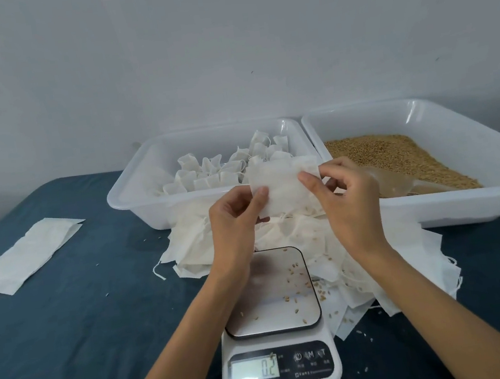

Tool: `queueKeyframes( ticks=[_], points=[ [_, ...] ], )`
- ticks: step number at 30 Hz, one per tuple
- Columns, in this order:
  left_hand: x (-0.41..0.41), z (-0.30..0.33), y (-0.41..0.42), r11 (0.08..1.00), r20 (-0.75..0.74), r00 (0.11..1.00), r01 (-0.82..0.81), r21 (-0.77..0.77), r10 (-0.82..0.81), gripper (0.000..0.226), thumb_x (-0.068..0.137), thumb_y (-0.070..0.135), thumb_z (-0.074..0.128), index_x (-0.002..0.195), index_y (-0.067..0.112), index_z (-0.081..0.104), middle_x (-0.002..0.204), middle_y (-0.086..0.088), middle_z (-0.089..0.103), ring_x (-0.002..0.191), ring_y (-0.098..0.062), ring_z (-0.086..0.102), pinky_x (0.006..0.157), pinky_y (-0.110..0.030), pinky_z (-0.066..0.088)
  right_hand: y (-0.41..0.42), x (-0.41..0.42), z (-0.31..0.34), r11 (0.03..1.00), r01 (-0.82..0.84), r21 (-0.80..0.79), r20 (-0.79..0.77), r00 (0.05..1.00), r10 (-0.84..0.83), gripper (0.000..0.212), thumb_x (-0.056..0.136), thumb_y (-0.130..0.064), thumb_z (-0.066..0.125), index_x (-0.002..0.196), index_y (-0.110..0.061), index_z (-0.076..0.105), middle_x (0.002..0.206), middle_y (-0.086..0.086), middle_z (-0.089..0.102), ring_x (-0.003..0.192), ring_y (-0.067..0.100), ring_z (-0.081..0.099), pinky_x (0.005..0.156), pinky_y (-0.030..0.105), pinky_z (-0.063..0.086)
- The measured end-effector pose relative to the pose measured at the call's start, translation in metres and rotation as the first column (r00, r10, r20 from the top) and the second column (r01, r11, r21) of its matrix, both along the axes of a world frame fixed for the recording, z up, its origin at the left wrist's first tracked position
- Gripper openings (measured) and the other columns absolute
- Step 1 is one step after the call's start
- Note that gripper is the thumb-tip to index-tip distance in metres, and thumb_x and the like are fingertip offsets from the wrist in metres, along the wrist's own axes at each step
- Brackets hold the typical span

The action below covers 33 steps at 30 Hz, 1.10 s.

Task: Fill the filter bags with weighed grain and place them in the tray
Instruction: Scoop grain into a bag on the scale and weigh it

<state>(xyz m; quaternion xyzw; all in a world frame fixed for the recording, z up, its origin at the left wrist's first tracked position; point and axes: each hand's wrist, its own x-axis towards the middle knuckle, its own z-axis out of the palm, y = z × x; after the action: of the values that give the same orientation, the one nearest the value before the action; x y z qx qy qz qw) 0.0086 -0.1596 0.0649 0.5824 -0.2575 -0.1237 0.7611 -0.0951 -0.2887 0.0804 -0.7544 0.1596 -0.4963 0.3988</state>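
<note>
Above the scale (271, 293), the left hand (232, 213) and right hand (348, 196) each pinch an edge of one empty filter bag (283, 185). To open it well, I'd rub the two layers apart at the mouth, gently, since the paper looks flimsy. Behind the scale a heap of loose bags (327, 242) crowds its far edge; beyond sit the tray (134, 184) of filled bags and the grain tray (457, 145). Stray kernels (296, 270) litter the platform.
</note>
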Motion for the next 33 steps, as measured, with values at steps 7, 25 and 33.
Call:
queueKeyframes(
  ticks=[7, 25, 33],
  points=[
    [-0.0019, 0.0029, 0.0001, 0.999, 0.046, 0.998, -0.043, 0.013, 0.042, 0.016, 0.098, 0.014, 0.071, 0.082, 0.010, 0.073, 0.070, 0.007, 0.065, 0.067, -0.008, 0.057, 0.070, -0.032, 0.055, -0.0008, 0.0008, -0.0028, 0.999, -0.041, 0.014, -0.009, 0.999, 0.041, 0.012, 0.095, -0.022, 0.072, 0.091, -0.011, 0.069, 0.087, -0.005, 0.067, 0.054, 0.022, 0.057, 0.053, 0.035, 0.048],
    [-0.0015, 0.0064, 0.0044, 0.999, -0.065, 0.997, -0.050, -0.016, 0.049, 0.018, 0.103, 0.014, 0.064, 0.120, 0.020, 0.067, 0.092, -0.033, 0.070, 0.080, -0.030, 0.064, 0.082, -0.045, 0.057, 0.0033, -0.0031, 0.0046, 0.951, -0.308, 0.032, 0.021, 0.951, 0.307, 0.039, 0.098, -0.032, 0.067, 0.062, -0.032, 0.052, 0.048, -0.011, 0.050, 0.039, 0.021, 0.062, 0.044, 0.018, 0.036],
    [0.0006, 0.0070, 0.0069, 0.999, -0.030, 0.999, -0.029, -0.042, 0.028, 0.027, 0.104, 0.012, 0.061, 0.120, 0.030, 0.071, 0.092, -0.034, 0.068, 0.081, -0.030, 0.063, 0.082, -0.047, 0.054, 0.0024, -0.0039, 0.0007, 0.955, -0.298, -0.010, 0.025, 0.954, 0.298, 0.028, 0.099, -0.032, 0.066, 0.077, -0.014, 0.063, 0.046, 0.006, 0.048, 0.039, 0.015, 0.063, 0.043, 0.019, 0.036]
  ],
)
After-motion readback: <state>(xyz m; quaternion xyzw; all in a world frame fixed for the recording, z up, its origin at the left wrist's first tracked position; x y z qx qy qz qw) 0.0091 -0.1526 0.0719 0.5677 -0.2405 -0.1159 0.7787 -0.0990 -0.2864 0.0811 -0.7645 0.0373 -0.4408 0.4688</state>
